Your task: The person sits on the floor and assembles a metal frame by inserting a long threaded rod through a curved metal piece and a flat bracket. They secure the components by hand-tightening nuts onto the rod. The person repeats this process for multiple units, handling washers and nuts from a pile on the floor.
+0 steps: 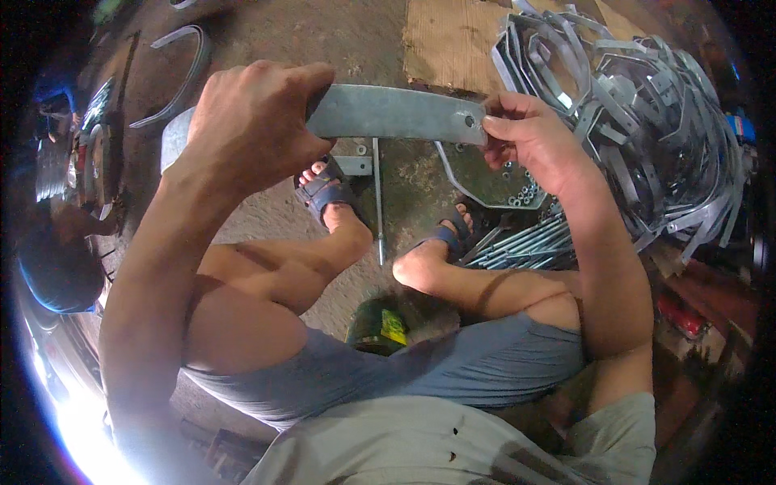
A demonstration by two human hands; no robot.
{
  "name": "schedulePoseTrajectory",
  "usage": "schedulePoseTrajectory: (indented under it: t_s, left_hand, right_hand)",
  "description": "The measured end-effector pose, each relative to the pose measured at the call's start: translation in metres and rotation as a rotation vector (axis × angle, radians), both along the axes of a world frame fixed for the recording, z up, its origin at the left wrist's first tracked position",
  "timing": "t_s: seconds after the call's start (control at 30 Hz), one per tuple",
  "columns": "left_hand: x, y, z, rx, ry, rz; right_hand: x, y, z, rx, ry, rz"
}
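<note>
A curved grey metal strap with a hole near its right end is held up in front of me, across both hands. My left hand wraps round it on the left, and part of the strap shows beyond the wrist. At the other end, beside the hole, my right hand pinches the tip between thumb and fingers. Below, on the floor between my feet, lies a thin metal rod next to a short flat metal piece. A bent metal strip rests partly behind my right hand.
A large heap of bent metal straps rises at the right. Several nuts and a bundle of metal rods lie by my right foot. Cardboard covers the far floor. Another curved strap lies far left; a dark tin stands between my legs.
</note>
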State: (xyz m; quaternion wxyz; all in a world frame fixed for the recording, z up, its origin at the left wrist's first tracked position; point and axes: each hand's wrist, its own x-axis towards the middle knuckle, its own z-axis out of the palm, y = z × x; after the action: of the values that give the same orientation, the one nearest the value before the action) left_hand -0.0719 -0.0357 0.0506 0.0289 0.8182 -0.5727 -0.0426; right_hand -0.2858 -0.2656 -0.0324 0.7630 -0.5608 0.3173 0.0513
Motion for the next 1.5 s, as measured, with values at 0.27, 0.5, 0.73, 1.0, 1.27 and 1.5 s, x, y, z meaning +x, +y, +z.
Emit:
schedulePoseTrajectory:
  t_s: [0.27,0.5,0.73,1.0,1.27,1.5]
  left_hand:
    - [-0.008,-0.005,0.002,0.059,0.024,0.022]
    - [-0.005,0.003,-0.003,-0.046,0.011,-0.024]
    - [0.017,0.005,-0.016,0.003,0.037,-0.073]
    - [0.046,0.023,-0.035,0.111,-0.004,0.049]
    - [0.086,0.061,-0.054,0.078,0.016,0.298]
    - [0.081,0.049,-0.053,0.108,0.027,0.270]
  right_hand:
    - [-0.006,-0.004,0.005,-0.010,0.030,0.032]
    - [-0.005,-0.003,0.002,-0.004,0.026,0.043]
    - [0.029,0.016,0.002,0.008,-0.058,0.058]
    - [0.075,0.062,0.000,0.007,-0.062,-0.064]
    - [0.075,0.080,-0.201,-0.762,0.403,0.588]
    - [0.059,0.178,-0.274,-0.839,0.600,0.182]
